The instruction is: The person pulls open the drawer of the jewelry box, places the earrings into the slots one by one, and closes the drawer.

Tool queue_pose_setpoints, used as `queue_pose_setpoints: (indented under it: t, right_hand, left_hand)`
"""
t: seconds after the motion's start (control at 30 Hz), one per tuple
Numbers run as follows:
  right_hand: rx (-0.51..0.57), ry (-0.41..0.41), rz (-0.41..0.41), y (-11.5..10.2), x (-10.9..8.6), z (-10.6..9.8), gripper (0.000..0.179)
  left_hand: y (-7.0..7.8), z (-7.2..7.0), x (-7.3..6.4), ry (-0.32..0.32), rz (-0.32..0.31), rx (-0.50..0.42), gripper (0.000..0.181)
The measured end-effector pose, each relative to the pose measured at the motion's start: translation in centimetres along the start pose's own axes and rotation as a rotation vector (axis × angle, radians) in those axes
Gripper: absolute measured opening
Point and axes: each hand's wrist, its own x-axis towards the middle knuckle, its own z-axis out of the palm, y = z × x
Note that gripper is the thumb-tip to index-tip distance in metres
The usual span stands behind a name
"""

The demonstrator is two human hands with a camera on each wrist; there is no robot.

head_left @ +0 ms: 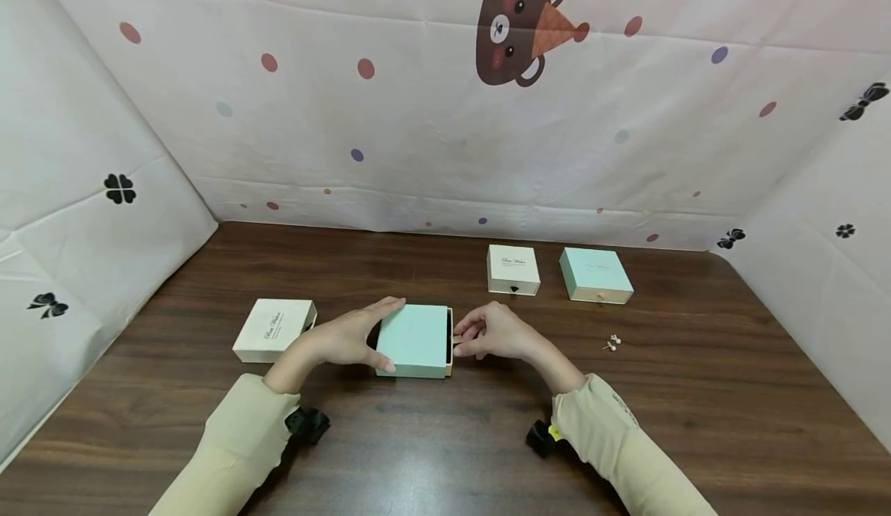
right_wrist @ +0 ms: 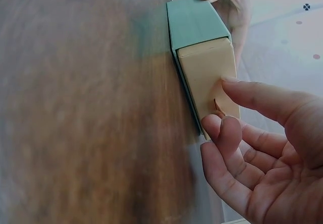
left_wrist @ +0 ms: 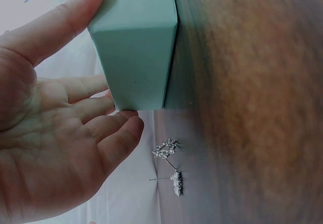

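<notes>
A mint-green drawer box [head_left: 412, 338] lies on the brown table between both hands. My left hand [head_left: 353, 336] grips its left end, with the thumb at the near edge and the fingers toward the far side. A narrow strip of the tan drawer [right_wrist: 202, 67] shows at the box's right end. My right hand [head_left: 497, 332] is at that end, pinching the small ribbon tab [head_left: 457, 339] with thumb and fingers close together. In the left wrist view, sparkling silver earrings [left_wrist: 166, 148] lie beyond the left fingers; the left hand hides them in the head view.
A white box [head_left: 271, 330] stands beside the left forearm. At the back right are a smaller white box [head_left: 513, 268] and another mint-green box [head_left: 596, 272]. Small earrings [head_left: 612, 343] lie on the table [head_left: 696, 361] to the right. A printed white cloth [head_left: 418, 114] encloses the back and sides.
</notes>
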Motion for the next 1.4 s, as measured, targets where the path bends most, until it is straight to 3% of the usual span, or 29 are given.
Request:
queue_pose_setpoints:
  t: [0.9, 1.23, 1.4]
  right_hand:
    - [0.000, -0.004, -0.016, -0.3, 0.6, 0.6, 0.028]
    - [-0.004, 0.102, 0.019, -1.1, -0.2, -0.1, 0.029]
    - [-0.005, 0.181, 0.014, -1.9, -0.2, 0.0, 0.025]
  left_hand:
    - [-0.1, 0.1, 0.1, 0.006, 0.016, -0.006, 0.094]
    - [0.3, -0.1, 0.1, -0.016, 0.054, 0.014, 0.093]
    - [0.2, -1.0, -0.9, 0.025, 0.047, 0.045, 0.093]
